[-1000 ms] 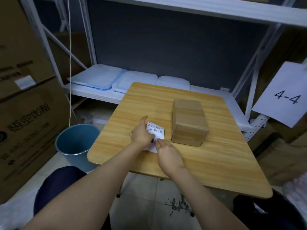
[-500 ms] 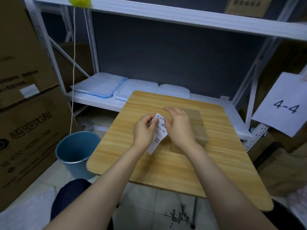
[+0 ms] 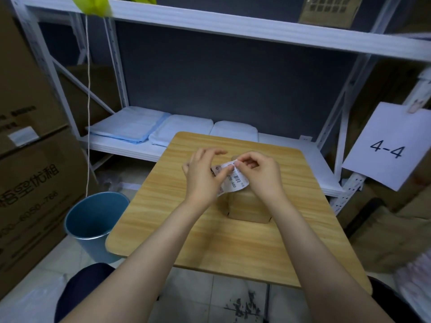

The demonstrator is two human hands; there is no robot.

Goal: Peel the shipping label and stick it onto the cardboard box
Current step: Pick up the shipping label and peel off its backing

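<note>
Head view looks down on a small wooden table (image 3: 177,229) with both bare forearms reaching out over it. Raised above the table's middle, the two hands meet around a white shipping label (image 3: 234,180) printed with a barcode and the characters 070-A80. Left hand (image 3: 204,178) pinches the label's left side between thumb and forefinger, its other fingers lifted and spread loosely. Right hand (image 3: 261,174) nips the label's far top corner with thumb and fingertip, its remaining fingers curled in. Where the two grips meet, the paper curls, and a brownish strip shows at the left edge; whether the backing is coming away there I cannot tell. Directly beneath the hands sits the cardboard box (image 3: 247,206), brown and plain, resting on the table slightly right of centre; the label hangs just above its top, apart from it as far as I can see. Left of the table, on the floor, stands a blue waste bin (image 3: 93,227). On the right, a paper sheet (image 3: 386,146) marked 4-4 hangs from the white shelving (image 3: 256,31).
</note>
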